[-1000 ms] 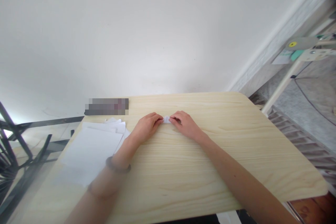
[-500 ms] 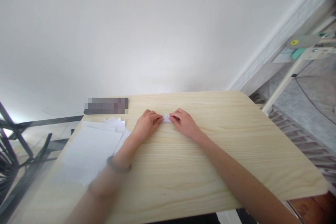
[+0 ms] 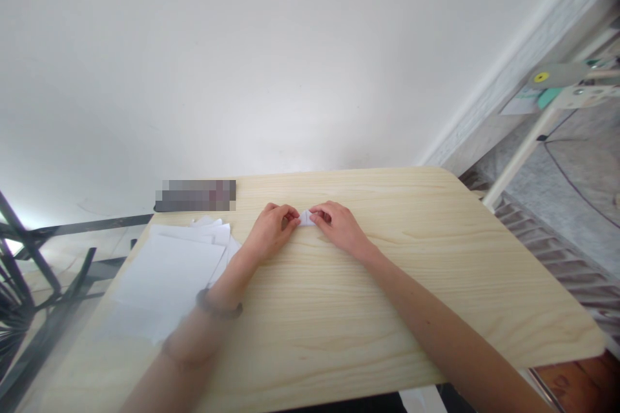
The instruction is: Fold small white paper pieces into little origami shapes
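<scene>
Between my hands is a small piece of folded white paper (image 3: 305, 218), with crease lines showing on its face. My left hand (image 3: 274, 230) pinches its left end between thumb and fingertips. The right end is pinched the same way by my right hand (image 3: 338, 226). Both hands are low over the middle of the wooden table (image 3: 310, 310). My fingertips cover the paper's two ends, so its full shape is hidden. A dark band (image 3: 219, 304) circles my left wrist.
Loose white sheets (image 3: 169, 277) lie in a pile on the left side, partly behind my left forearm. A dark, pixelated object (image 3: 196, 195) sits at the table's back left corner. The white wall (image 3: 290, 64) rises behind the table. A pale metal frame (image 3: 523, 148) stands to the right.
My fingers have shifted very slightly on the folded paper, which stays between both hands. Otherwise the scene is nearly the same.
</scene>
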A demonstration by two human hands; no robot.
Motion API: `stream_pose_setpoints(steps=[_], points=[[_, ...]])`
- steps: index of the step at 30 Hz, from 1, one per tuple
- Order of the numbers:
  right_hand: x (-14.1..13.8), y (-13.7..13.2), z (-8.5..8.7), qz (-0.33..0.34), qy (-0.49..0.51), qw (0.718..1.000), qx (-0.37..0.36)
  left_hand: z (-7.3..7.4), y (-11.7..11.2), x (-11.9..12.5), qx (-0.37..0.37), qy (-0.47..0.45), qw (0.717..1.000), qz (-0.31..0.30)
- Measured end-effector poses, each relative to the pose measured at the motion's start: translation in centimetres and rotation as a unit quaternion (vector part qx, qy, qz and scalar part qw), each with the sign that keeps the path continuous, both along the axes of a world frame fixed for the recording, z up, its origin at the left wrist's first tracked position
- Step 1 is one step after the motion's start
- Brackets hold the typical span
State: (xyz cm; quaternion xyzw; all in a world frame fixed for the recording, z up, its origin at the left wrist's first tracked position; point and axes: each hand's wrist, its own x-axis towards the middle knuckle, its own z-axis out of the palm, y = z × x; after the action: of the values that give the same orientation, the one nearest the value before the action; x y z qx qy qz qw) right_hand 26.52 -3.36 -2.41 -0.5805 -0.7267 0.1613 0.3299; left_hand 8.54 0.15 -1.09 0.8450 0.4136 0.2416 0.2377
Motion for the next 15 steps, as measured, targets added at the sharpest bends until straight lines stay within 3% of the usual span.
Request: stream_pose_setpoints(steps=[10, 15], points=[[-0.23, 0.00, -0.13, -0.013, 0.053, 0.998, -0.020, -0.66, 0.28, -0.27, 0.045, 0.039, 0.998, 0.011], [-0.09, -0.15, 0.11, 0.016, 0.039, 0.999, 0.004, -0.42, 0.20, -0.16, 0.036, 0.058, 0.998, -0.010]])
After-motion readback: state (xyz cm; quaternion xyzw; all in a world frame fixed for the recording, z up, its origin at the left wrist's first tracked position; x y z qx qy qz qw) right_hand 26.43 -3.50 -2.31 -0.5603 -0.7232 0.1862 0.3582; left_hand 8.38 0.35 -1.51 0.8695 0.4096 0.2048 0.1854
